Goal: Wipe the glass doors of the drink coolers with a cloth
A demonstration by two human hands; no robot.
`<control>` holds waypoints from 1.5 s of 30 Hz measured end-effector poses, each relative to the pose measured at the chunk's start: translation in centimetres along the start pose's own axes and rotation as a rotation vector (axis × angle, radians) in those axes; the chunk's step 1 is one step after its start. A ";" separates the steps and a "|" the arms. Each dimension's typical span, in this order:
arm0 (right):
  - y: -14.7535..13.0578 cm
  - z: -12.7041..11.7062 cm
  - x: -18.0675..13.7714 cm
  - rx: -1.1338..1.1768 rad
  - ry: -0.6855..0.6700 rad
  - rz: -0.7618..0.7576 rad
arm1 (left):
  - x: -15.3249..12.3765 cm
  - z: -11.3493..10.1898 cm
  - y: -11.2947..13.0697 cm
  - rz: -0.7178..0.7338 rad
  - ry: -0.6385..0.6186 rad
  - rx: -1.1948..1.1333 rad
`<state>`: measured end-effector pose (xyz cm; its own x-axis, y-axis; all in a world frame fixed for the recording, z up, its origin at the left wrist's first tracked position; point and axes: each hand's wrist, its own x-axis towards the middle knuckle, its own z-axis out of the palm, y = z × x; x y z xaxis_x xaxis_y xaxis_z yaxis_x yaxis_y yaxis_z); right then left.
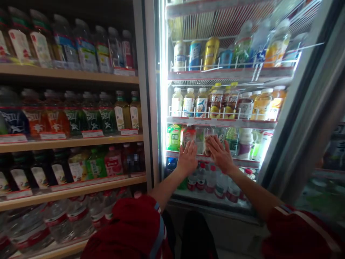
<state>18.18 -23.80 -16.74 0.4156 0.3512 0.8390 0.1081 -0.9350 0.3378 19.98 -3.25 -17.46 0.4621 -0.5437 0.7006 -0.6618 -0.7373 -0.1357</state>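
Note:
Both arms reach into the lit drinks fridge, toward its third visible shelf. My left hand (188, 158) has its fingers stretched upward, just in front of a drink with a red label (189, 133). A green-labelled drink (174, 137) stands to its left. My right hand (220, 154) extends with flat fingers before clear bottles, beside a green-tinted bottle (232, 140). Nothing shows gripped in either hand. Whether the fingertips touch the bottles or the shelf's front rail (201, 157), I cannot tell.
Bottles with white and yellow caps fill the fridge shelf (215, 122) above; cans (194, 55) and bottles stand higher. Red-capped water bottles (201, 176) occupy the bottom. Left of the fridge frame (147, 90), wooden shelves (70, 144) hold rows of bottles. A dark door edge (302, 118) borders the right.

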 end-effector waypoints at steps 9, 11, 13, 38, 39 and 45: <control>0.5 0.2 -0.1 0.037 0.079 0.134 | -2.1 0.0 0.6 -0.143 -0.047 -0.104; -0.5 0.7 -0.9 0.053 0.046 0.097 | -2.8 0.2 0.6 -0.160 -0.062 -0.106; -1.2 1.1 -1.4 0.057 0.053 0.100 | -3.4 0.3 0.3 -0.171 -0.067 -0.090; -9.8 4.4 5.4 0.133 0.076 -0.099 | -4.0 0.0 -7.0 -0.263 0.033 -0.199; -9.8 4.3 5.7 0.124 0.073 -0.113 | -3.8 0.0 -7.2 -0.259 0.041 -0.211; -8.5 3.4 9.6 0.074 0.182 -0.006 | -0.8 -1.6 -6.8 -0.141 0.214 -0.317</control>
<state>24.34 -12.60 -12.99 0.2454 0.3534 0.9027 0.1785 -0.9317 0.3163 23.16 2.78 -15.97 0.4507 -0.3256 0.8312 -0.7651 -0.6206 0.1717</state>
